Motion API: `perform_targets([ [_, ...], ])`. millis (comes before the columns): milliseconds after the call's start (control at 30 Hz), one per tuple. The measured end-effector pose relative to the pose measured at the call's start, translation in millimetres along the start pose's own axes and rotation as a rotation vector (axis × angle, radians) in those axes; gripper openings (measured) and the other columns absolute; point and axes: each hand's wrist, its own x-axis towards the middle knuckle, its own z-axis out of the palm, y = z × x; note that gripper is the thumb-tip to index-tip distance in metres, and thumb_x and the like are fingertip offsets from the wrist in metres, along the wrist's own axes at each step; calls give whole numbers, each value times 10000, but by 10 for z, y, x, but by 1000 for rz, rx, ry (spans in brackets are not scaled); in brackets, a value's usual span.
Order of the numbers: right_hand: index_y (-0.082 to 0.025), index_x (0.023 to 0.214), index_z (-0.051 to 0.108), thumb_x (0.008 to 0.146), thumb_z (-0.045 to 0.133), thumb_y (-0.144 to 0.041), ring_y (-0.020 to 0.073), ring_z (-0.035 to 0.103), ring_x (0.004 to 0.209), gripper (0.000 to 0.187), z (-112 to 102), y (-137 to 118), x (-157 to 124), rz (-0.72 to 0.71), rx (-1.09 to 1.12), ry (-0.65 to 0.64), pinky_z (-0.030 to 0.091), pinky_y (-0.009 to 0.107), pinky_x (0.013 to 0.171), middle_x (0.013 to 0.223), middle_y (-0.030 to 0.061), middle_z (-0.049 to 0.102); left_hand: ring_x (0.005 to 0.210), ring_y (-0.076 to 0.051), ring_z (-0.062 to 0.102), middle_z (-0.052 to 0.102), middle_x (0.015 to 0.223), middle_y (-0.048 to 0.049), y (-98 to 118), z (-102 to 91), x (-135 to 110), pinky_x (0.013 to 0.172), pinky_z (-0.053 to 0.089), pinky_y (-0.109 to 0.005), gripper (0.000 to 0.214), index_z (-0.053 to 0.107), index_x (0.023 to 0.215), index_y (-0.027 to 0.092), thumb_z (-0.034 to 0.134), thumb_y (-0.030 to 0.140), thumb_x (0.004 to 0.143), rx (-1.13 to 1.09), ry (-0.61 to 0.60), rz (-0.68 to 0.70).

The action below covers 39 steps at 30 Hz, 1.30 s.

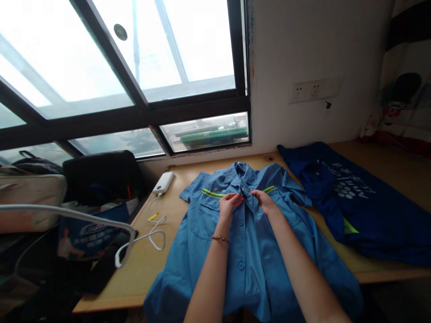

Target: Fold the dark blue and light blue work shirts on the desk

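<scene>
"What's left of the light-blue shirt [254, 251]?"
"A white power bank [163, 182], on the table [146, 264] where the shirt lies."
"And on it?"
"The left hand [230, 204], then the right hand [264, 202], both pinching its front below the collar [251, 174]."
"Right of it?"
"A dark-blue garment [363, 211]."

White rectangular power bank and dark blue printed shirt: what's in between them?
The head view shows a strip of bare yellowish wooden table, then a light blue cloth shirt with buttons.
</scene>
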Motion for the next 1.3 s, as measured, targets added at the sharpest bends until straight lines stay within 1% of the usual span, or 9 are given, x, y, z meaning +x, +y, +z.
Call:
perform_targets([
  [100,-124,777,611,684,465,-153,156,628,617,176,26,26,-5,105,72,-57,494,232,583,610,38,653,742,-202,665,686,762,-102,-2,-39,8,742,529,-319,309,610,822,90,749,236,588,-75,-34,-75],
  [200,-117,781,609,697,459,-145,149,623,591,174,25,43,7,117,80,-57,488,224,563,607,39,653,757,-200,665,687,773,-101,2,-64,27,771,528,-323,283,612,819,93,743,214,599,-105,-38,-115],
  [500,-108,783,632,674,520,-123,120,593,549,157,-5,55,15,58,63,-56,465,200,552,642,32,661,751,-203,666,690,760,-101,-5,-66,39,800,521,-339,252,623,819,83,729,177,611,-127,-40,-114],
  [633,-110,769,651,725,544,-239,113,578,545,173,-33,84,24,9,26,-41,446,198,514,677,40,668,758,-195,665,691,764,-108,-10,-59,33,813,514,-326,257,632,823,71,730,178,612,-116,-50,-96],
  [800,-123,772,665,657,622,-398,155,587,591,301,-16,173,99,-265,-383,134,443,244,541,664,44,658,745,-202,662,686,755,-126,20,-17,22,754,526,-311,289,645,787,66,725,294,626,-101,-50,-83],
  [933,-149,683,637,578,681,-347,151,562,590,228,72,230,133,-399,-504,272,416,248,592,602,12,626,637,-178,644,667,671,-99,35,43,6,654,530,-293,348,644,701,78,730,397,593,-17,-6,-84],
  [1067,-182,678,603,649,624,-317,132,523,513,140,167,239,64,-535,-901,405,357,228,526,521,-23,573,537,-122,585,610,569,-36,2,72,3,556,490,-238,348,629,653,93,758,394,536,62,2,-53],
  [1167,-197,712,596,690,583,-290,121,526,520,96,215,239,13,-583,-1073,404,348,213,529,527,-34,569,464,-73,513,554,522,8,-39,61,22,477,428,-194,323,616,659,103,772,342,508,30,47,-54],
  [1300,-201,751,581,692,579,-260,109,520,518,83,241,258,11,-615,-1129,362,345,199,531,528,-48,558,363,-23,375,434,444,71,-78,30,60,392,338,-169,265,547,604,131,765,226,487,-129,93,-150],
])
